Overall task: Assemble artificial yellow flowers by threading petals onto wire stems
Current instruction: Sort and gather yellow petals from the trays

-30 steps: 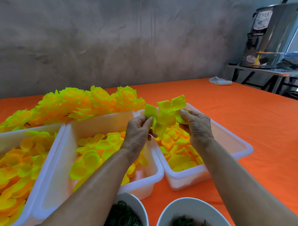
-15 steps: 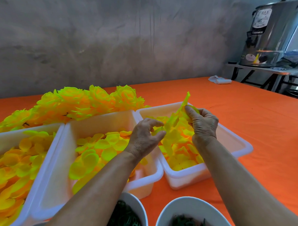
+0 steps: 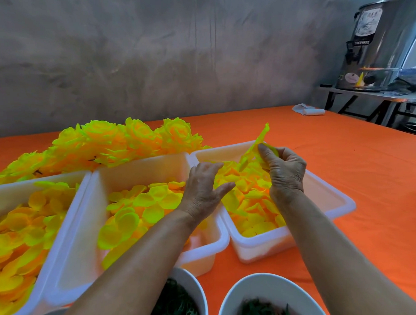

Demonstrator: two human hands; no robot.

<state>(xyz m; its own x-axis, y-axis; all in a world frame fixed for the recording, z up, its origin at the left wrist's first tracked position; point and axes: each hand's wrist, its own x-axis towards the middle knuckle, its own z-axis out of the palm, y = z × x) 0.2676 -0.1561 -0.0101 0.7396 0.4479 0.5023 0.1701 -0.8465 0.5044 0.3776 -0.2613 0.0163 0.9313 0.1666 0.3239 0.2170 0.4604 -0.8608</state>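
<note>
Orange cloth covers the worktop [image 3: 344, 176], which runs back to a grey plaster wall [image 3: 152, 65]. On it we have three white tubs side by side, each holding loose yellow petals: the left tub [image 3: 5, 188], the middle tub [image 3: 141, 166] and the right tub [image 3: 331, 200]. Behind the tubs lies a heap of finished yellow flowers [image 3: 107, 144].

Our right hand [image 3: 285, 168] is over the right tub, its fingers curled round a cluster of petals [image 3: 256, 146] that sticks up and tilts away from us. Our left hand [image 3: 203, 192] hovers over the rim between the middle and right tubs, thumb and fingers spread in a loose, wide pinch; we cannot tell whether they hold anything.

At the near edge stand two white bowls, a left bowl [image 3: 195, 289] and a right bowl [image 3: 265, 282], both holding dark green pieces. Far right, a steel urn [image 3: 382, 40] stands on a metal table [image 3: 365, 95], and a folded white cloth [image 3: 306, 110] lies on the worktop's far corner.
</note>
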